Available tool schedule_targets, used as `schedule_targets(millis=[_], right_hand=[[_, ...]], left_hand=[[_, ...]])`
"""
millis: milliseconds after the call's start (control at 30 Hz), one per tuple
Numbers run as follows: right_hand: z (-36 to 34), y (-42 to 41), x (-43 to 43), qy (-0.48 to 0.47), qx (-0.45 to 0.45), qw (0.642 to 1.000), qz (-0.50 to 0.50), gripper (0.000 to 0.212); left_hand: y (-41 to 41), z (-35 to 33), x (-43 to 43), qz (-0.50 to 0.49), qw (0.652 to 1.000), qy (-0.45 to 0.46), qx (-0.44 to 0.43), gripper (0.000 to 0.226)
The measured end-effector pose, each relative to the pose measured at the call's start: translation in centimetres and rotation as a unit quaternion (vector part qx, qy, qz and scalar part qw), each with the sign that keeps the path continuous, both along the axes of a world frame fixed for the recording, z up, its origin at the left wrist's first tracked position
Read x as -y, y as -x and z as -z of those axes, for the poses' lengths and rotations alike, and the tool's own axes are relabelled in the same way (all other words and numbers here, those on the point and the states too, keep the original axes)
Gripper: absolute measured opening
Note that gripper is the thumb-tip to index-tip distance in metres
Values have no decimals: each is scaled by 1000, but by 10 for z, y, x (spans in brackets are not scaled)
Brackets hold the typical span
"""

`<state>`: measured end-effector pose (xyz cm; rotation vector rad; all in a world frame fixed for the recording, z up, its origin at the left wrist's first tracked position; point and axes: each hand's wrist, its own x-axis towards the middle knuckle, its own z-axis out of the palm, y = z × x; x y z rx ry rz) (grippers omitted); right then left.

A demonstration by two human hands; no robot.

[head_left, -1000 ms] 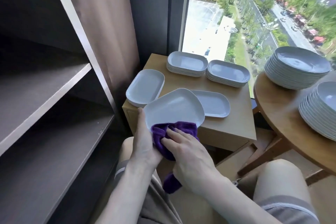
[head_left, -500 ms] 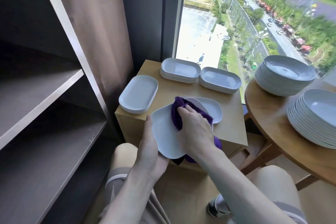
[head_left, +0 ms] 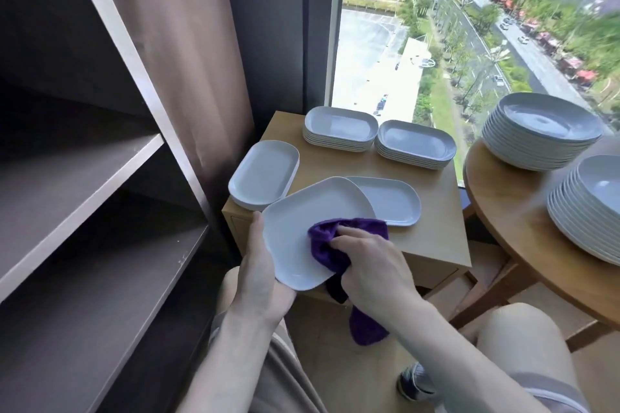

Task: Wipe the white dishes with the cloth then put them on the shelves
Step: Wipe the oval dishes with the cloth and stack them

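My left hand (head_left: pixel 263 282) grips the near left edge of a white oblong dish (head_left: pixel 302 221), held tilted above my lap in front of the small wooden cabinet (head_left: pixel 432 238). My right hand (head_left: pixel 375 268) clutches a purple cloth (head_left: pixel 330 246) and presses it onto the dish's near right part; the cloth's tail hangs below the dish. On the left stand the dark shelves (head_left: pixel 87 184), bare.
On the cabinet lie a single dish (head_left: pixel 392 201), a low pile at the left (head_left: pixel 263 174) and two stacks at the back (head_left: pixel 340 127) (head_left: pixel 414 144). A round wooden table (head_left: pixel 523 211) on the right carries two tall stacks of round plates (head_left: pixel 543 127) (head_left: pixel 597 204).
The cloth and my right hand slid from the dish's far end back toward its near right part. The dish now lies flatter, and the view has tilted slightly.
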<state>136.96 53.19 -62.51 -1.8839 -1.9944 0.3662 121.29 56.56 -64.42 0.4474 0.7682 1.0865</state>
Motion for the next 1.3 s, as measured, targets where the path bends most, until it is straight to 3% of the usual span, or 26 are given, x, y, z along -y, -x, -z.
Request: schedule_targets(millis=[133, 233, 400, 533, 733, 1067, 1200, 1300], right_hand=[[-3, -23, -28, 16, -4, 996, 89, 57], [-4, -26, -36, 3, -23, 994, 104, 47], [2, -7, -24, -8, -54, 998, 30, 41], [6, 26, -4, -24, -62, 997, -50, 12], [6, 23, 11, 42, 28, 984, -169, 51], [10, -39, -25, 13, -8, 999, 34, 55], [1, -31, -45, 9, 24, 999, 45, 47], [0, -7, -38, 13, 49, 999, -7, 36]], left_hand=[[-5, 7, 7, 27, 999, -6, -21, 63], [-18, 7, 11, 57, 998, 7, -7, 60], [-27, 10, -2, 76, 994, 31, -66, 65], [-25, 19, 1, 46, 995, 76, -40, 62], [-11, 22, -10, 9, 996, 87, 14, 71], [-5, 13, -3, 15, 1000, 13, -19, 63], [-21, 12, 6, 45, 999, 26, -5, 66], [-22, 15, 2, 31, 999, 31, -17, 70]])
